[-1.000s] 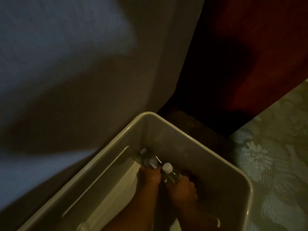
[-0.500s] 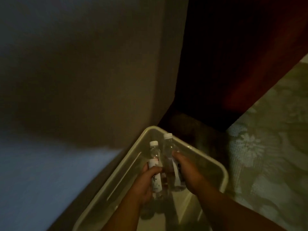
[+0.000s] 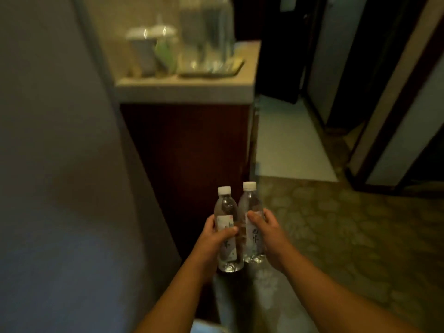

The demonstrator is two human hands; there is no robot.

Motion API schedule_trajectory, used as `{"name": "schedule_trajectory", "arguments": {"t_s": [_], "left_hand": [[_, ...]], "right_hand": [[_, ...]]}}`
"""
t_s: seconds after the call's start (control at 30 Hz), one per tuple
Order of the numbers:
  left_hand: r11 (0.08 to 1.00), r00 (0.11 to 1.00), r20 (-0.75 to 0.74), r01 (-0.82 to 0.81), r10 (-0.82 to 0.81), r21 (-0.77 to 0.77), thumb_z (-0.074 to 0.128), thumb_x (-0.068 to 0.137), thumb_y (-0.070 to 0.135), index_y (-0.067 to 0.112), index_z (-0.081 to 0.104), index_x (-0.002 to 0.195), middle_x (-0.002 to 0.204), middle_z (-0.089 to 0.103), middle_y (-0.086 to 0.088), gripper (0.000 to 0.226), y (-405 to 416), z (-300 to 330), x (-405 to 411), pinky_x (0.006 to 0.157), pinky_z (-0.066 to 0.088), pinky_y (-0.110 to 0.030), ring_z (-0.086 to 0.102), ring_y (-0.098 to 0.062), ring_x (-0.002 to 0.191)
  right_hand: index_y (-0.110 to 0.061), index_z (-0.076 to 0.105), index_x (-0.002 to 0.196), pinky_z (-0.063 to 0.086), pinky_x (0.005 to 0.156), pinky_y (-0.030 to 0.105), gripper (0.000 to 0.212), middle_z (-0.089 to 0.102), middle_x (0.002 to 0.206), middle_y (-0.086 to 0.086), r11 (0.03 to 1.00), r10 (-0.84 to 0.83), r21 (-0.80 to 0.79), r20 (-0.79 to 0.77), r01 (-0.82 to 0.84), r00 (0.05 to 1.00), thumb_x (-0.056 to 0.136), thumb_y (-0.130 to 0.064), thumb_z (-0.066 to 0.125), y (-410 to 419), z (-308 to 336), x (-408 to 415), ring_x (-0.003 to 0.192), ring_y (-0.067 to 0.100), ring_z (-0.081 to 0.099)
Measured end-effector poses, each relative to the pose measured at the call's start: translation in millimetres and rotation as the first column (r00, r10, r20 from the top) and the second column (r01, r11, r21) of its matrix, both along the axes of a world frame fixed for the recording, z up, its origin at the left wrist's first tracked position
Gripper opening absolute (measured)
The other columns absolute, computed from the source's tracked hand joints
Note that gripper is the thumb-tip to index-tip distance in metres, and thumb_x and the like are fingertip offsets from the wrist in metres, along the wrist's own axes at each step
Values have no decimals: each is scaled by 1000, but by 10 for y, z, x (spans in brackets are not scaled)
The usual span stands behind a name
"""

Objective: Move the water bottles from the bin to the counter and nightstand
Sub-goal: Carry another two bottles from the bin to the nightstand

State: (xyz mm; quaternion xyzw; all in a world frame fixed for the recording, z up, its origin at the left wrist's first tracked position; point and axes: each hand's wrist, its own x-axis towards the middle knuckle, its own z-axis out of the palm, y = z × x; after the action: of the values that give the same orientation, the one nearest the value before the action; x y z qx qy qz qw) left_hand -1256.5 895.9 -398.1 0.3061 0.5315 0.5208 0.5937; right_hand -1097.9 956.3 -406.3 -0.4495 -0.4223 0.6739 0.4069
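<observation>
- Centrally, the left hand (image 3: 217,236) grips the left water bottle (image 3: 227,230), thumb across the label and fingers curled round the far side.
- Right hand (image 3: 268,233): wrapped round the right water bottle (image 3: 251,222) at label height, thumb pressed on the front.
- Both bottles stand upright in the air, side by side and touching or nearly so, each clear with a white cap and a pale printed label; the right cap sits slightly higher in the view.
- Both bare forearms reach in from the lower edge of the view.
- Beyond the bottles rises a dark wooden cabinet (image 3: 189,150), topped by a pale stone surface (image 3: 185,91), well apart from the hands.
- On that surface: two blurred containers with white lids (image 3: 150,52) at the left, and a tray (image 3: 211,69) carrying clear glassware at the right; details are too blurred to tell.
- Left of the cabinet, a plain grey wall (image 3: 52,140) fills the view.
- Right of the hands lies patterned carpet (image 3: 336,231); farther back, a pale tiled floor (image 3: 286,145) leads past dark door frames.
- At the bottom edge, between the forearms, a pale shape shows, too cropped to identify.
</observation>
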Motion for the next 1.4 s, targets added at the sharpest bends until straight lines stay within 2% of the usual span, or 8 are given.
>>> {"name": "schedule_trajectory", "arguments": {"t_s": [0.13, 0.27, 0.53, 0.67, 0.8, 0.9, 1.13, 1.4], "left_hand": [[978, 992, -48, 123, -116, 170, 65, 90, 5, 11, 53, 135, 128, 65, -23, 47, 470, 1289, 715, 100, 50, -61, 65, -41, 116], [917, 959, -99, 281, -264, 283, 63, 91, 5, 7, 53, 136, 130, 62, -29, 46, 554, 2248, 1459, 101, 45, -69, 62, -47, 118], [730, 815, -143, 570, -562, 376, 66, 90, 11, 10, 53, 136, 129, 63, -28, 49, 170, 3287, 3105, 97, 48, -68, 60, -51, 118], [615, 714, -183, 684, -676, 393, 72, 87, 15, 16, 61, 128, 121, 70, -16, 43, -345, 3553, 4075, 92, 55, -57, 68, -36, 110], [474, 565, -249, 811, -787, 342, 77, 81, 13, 19, 59, 127, 118, 69, -11, 50, -947, 3700, 5098, 96, 52, -53, 67, -31, 108], [392, 483, -257, 857, -837, 336, 77, 81, 15, 27, 55, 126, 115, 66, -5, 51, -1519, 3795, 5885, 89, 50, -48, 63, -26, 104], [106, 212, -245, 916, -946, 386, 77, 82, 11, 32, 66, 106, 98, 75, 0, 34, -2985, 4018, 7564, 68, 45, -35, 68, -23, 97], [-166, -18, -319, 880, -948, 444, 81, 75, 19, 36, 64, 120, 117, 69, 0, 51, -4735, 4217, 9219, 73, 44, -32, 64, -19, 108]], "right_hand": [[-11, 64, 113, 62, 73, 43, 52, 76, 101, 13, 981, -93, 167, -59, 102, 994, 71, -36, 78, 257, 1295, 775, 90, 30, 75], [-8, 65, 121, 58, 85, 57, 55, 73, 114, 18, 947, -156, 272, -66, 169, 985, 78, -39, 76, 135, 2256, 1589, 102, 38, 72], [-14, 67, 117, 61, 78, 48, 56, 77, 106, 11, 785, -505, 371, -79, 496, 859, 72, -46, 75, -942, 3412, 3195, 97, 30, 75], [-23, 65, 119, 62, 71, 40, 48, 79, 100, 3, 646, -686, 414, -51, 641, 725, 78, -46, 74, -1726, 3732, 4073, 93, 23, 76], [-31, 61, 122, 57, 89, 48, 32, 76, 109, 5, 477, -828, 446, -62, 758, 558, 92, -39, 66, -2612, 3867, 4939, 102, 26, 73], [-44, 47, 132, 55, 89, 42, 41, 70, 118, 4, 355, -905, 477, -38, 804, 423, 95, -36, 63, -3389, 3947, 5516, 106, 21, 69], [-32, 55, 129, 58, 76, 40, 52, 73, 110, 3, 61, -998, 521, 51, 851, 40, 83, -36, 77, -5440, 4130, 6808, 97, 21, 72], [-21, 55, 132, 53, 90, 46, 54, 67, 122, 5, -45, -983, 535, 129, 843, -134, 86, -43, 72, -7237, 4305, 8100, 111, 23, 65]]}}
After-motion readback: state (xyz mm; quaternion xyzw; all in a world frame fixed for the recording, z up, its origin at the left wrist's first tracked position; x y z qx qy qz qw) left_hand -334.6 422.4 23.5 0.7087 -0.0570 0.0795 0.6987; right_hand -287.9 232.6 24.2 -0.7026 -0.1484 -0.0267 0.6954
